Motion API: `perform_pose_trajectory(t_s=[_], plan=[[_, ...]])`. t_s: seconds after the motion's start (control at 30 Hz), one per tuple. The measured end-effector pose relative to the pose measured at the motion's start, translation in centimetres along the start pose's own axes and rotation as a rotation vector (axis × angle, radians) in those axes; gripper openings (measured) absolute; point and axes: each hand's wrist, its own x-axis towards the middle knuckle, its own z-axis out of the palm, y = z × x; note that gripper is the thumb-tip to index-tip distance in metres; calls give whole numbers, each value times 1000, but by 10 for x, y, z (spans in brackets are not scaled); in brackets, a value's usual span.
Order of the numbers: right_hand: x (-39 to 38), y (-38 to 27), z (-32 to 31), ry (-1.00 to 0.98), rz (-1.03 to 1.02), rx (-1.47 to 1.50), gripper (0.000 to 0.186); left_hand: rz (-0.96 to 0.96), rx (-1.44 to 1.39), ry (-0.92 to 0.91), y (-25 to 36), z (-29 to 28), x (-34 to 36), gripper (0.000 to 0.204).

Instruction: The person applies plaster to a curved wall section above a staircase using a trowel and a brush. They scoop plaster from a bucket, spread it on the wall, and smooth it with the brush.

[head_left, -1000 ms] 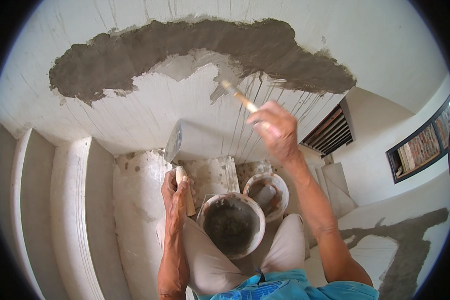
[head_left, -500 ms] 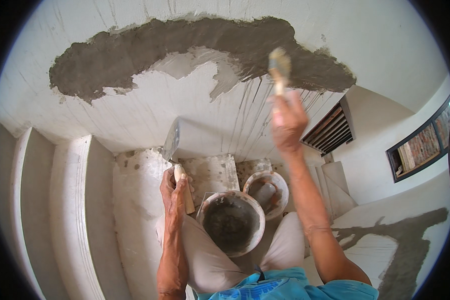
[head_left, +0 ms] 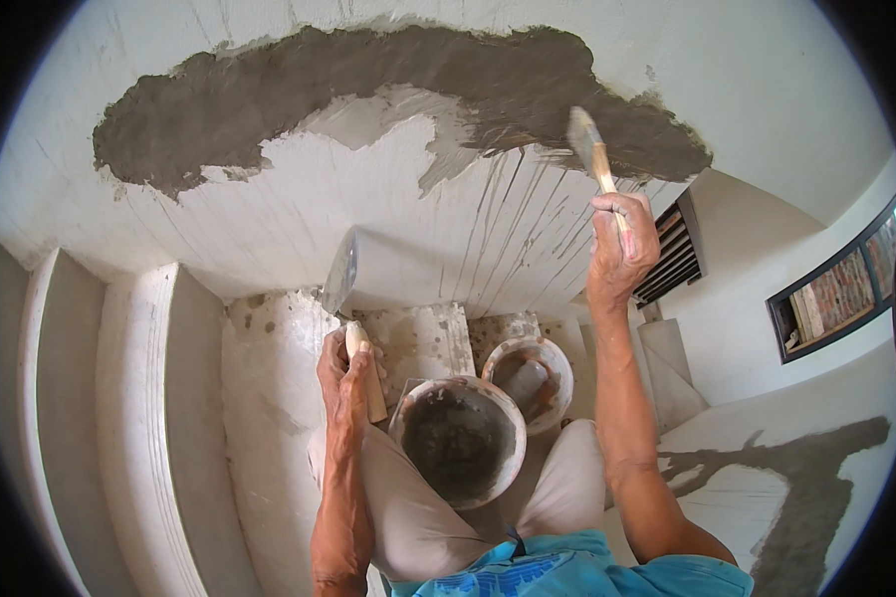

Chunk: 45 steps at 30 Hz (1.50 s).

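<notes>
In my right hand [head_left: 622, 247] is a paintbrush [head_left: 599, 159] with a wooden handle, its bristles at the lower right part of a dark wet mortar patch [head_left: 368, 75] on the white wall [head_left: 368, 199]. I cannot make out whether the bristles touch the wall. Thin grey drips run down below that patch. My left hand [head_left: 345, 373] is closed around the wooden handle of a trowel [head_left: 342, 271], whose metal blade points up near the foot of the wall. A bucket [head_left: 516, 468] of grey mortar stands between my knees.
Just behind the mortar bucket is a second bucket [head_left: 565, 393] with a cylindrical thing in murky water. Stair steps [head_left: 134, 398] rise at the left. A slatted vent opening [head_left: 672, 254] and a framed window [head_left: 836, 284] are at the right, above another mortar-smeared surface [head_left: 816, 497].
My right hand has swung right and slightly down with the paintbrush, which now tilts to the upper left. My left hand and the trowel have hardly moved.
</notes>
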Motion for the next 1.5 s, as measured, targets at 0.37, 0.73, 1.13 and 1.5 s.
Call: perform_pose_trajectory(t_s=[0.37,0.73,1.13,1.5], plan=[[-44,-69,113,-119,-93,111,17,18,7,12,-2,0,8,55],[-10,-14,35,172,214,238,14,28,-10,-1,-2,0,7,54],[-27,-104,143,-192,-159,196,20,78,20,-6,-16,-6,15,46],[9,-54,79,154,41,238,9,42,-81,12,-4,-1,8,36]])
